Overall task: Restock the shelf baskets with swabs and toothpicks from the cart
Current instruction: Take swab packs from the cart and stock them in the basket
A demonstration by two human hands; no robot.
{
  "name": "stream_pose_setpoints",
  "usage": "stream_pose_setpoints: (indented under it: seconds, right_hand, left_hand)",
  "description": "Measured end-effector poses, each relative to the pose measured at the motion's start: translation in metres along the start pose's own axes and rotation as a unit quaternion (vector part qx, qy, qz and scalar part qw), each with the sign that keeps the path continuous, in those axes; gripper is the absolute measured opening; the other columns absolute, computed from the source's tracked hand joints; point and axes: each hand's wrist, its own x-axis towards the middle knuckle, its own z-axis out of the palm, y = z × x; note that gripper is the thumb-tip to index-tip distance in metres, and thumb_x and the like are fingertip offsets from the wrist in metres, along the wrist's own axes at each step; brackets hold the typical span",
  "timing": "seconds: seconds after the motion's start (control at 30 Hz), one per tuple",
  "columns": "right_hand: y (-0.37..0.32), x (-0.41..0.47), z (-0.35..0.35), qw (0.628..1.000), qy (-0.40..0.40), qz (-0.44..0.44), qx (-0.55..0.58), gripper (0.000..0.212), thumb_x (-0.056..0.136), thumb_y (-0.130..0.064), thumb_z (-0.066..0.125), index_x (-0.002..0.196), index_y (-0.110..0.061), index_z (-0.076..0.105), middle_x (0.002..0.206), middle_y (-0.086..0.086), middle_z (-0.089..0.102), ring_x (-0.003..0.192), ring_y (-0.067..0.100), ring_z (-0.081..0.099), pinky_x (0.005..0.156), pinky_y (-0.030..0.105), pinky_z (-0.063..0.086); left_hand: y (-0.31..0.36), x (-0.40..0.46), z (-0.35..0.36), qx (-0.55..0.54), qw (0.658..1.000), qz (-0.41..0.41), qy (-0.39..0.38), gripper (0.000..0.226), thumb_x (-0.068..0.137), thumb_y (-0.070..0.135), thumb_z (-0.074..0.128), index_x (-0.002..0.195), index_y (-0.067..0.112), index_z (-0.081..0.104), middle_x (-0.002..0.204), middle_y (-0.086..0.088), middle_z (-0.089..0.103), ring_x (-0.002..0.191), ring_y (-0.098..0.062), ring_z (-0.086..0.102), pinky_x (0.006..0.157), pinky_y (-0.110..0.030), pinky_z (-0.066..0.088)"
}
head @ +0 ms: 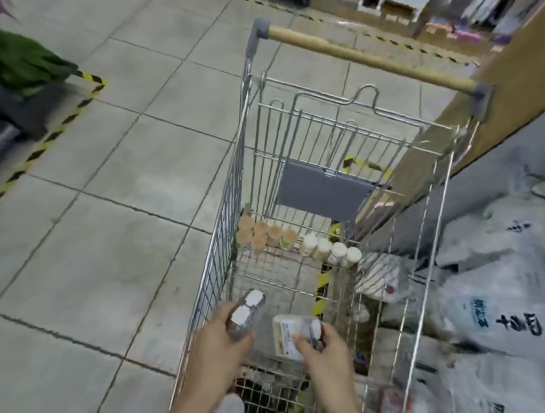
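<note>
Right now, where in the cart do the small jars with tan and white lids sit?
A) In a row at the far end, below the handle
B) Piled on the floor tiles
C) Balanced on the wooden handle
A: the jars line the cart floor at the far end, under the grey flap.

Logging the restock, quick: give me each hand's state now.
Left hand: fingers curled round clear plastic white-capped containers.
Right hand: fingers gripping a white labelled packet above the wire shopping cart.

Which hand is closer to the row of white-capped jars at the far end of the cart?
Right. The right hand lies below the white-capped jars, more in line with them. The left hand is further to the left, under the tan-capped jars.
</note>
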Motion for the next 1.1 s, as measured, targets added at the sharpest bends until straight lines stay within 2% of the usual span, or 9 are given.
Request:
stream_pose_setpoints:
  seconds: [0.17,0.27,0.37,0.47,0.53,0.67,0.77,0.97,1.1]
  right_hand:
    - [0.022,0.090,0.030,0.999,-0.021,0.031,-0.033,0.026,0.081,-0.010,0.073,0.078,-0.029,0.056,0.085,-0.002,0.067,0.077,0.012,0.063,0.074,0.026,0.052]
    - [0.034,0.141,0.056,0.998,-0.020,0.051,-0.021,0.027,0.082,-0.008,0.071,0.080,-0.029,0.054,0.079,-0.010,0.062,0.072,0.009,0.059,0.067,0.022,0.048]
    - [0.050,0.184,0.081,0.996,-0.015,0.083,-0.023,0.014,0.080,-0.026,0.073,0.078,-0.026,0.060,0.079,-0.012,0.065,0.076,0.012,0.062,0.077,0.034,0.051]
    - [0.064,0.220,0.102,0.996,-0.006,0.089,-0.002,0.009,0.083,-0.017,0.071,0.085,-0.020,0.063,0.078,-0.007,0.064,0.073,0.014,0.061,0.063,0.024,0.048]
    - [0.072,0.240,0.115,0.997,0.001,0.071,-0.003,0.011,0.085,-0.012,0.070,0.094,-0.015,0.065,0.077,-0.009,0.063,0.069,0.006,0.058,0.052,0.008,0.041]
    - [0.077,0.266,0.136,0.999,-0.002,0.052,-0.002,0.012,0.087,-0.021,0.069,0.096,-0.022,0.062,0.079,-0.013,0.062,0.071,0.002,0.057,0.055,0.011,0.039]
    - [0.078,0.279,0.147,0.998,0.010,0.048,0.027,0.011,0.086,-0.011,0.068,0.094,-0.014,0.061,0.079,-0.006,0.062,0.069,0.003,0.055,0.054,0.007,0.040]
    - [0.077,0.292,0.166,0.997,0.023,0.049,0.052,0.011,0.086,-0.012,0.066,0.091,-0.020,0.061,0.083,-0.004,0.065,0.075,0.012,0.061,0.056,0.014,0.042]
    - [0.075,0.298,0.169,0.997,0.033,0.026,0.070,0.013,0.090,-0.014,0.062,0.102,-0.013,0.064,0.086,-0.005,0.066,0.077,0.004,0.060,0.058,0.005,0.041]
  left_hand:
    - [-0.020,0.075,0.045,0.031,0.998,-0.033,0.041,0.050,0.087,0.020,0.064,0.133,0.026,0.044,0.065,0.004,0.059,0.047,-0.006,0.048,0.043,-0.019,0.040]
    - [-0.040,0.118,0.061,0.032,0.996,-0.053,0.064,0.048,0.089,0.024,0.062,0.134,0.021,0.044,0.067,0.013,0.060,0.057,0.002,0.059,0.050,-0.024,0.051]
    - [-0.062,0.155,0.074,0.002,0.994,-0.074,0.083,0.050,0.088,0.035,0.061,0.134,0.021,0.045,0.059,0.014,0.057,0.047,0.008,0.055,0.042,-0.010,0.041]
    - [-0.086,0.191,0.087,-0.007,0.988,-0.101,0.118,0.049,0.087,0.032,0.065,0.133,0.022,0.048,0.063,0.012,0.057,0.047,0.004,0.052,0.041,-0.008,0.034]
    - [-0.097,0.214,0.095,-0.017,0.984,-0.107,0.138,0.049,0.088,0.026,0.066,0.134,0.021,0.049,0.084,0.013,0.064,0.064,0.003,0.055,0.052,-0.008,0.038]
    - [-0.110,0.242,0.111,-0.053,0.982,-0.097,0.153,0.050,0.090,0.019,0.064,0.136,0.022,0.046,0.117,0.008,0.059,0.079,0.003,0.053,0.070,-0.011,0.044]
    - [-0.121,0.253,0.116,-0.057,0.980,-0.087,0.168,0.048,0.091,0.022,0.063,0.135,0.023,0.047,0.113,0.012,0.058,0.088,-0.003,0.057,0.081,-0.023,0.048]
    - [-0.137,0.271,0.123,-0.085,0.970,-0.097,0.206,0.046,0.088,0.011,0.063,0.132,0.018,0.052,0.110,0.003,0.065,0.089,-0.008,0.061,0.077,-0.019,0.044]
    - [-0.139,0.277,0.126,-0.124,0.966,-0.096,0.207,0.045,0.088,0.014,0.065,0.132,0.019,0.053,0.110,0.008,0.063,0.087,0.003,0.059,0.075,-0.013,0.044]
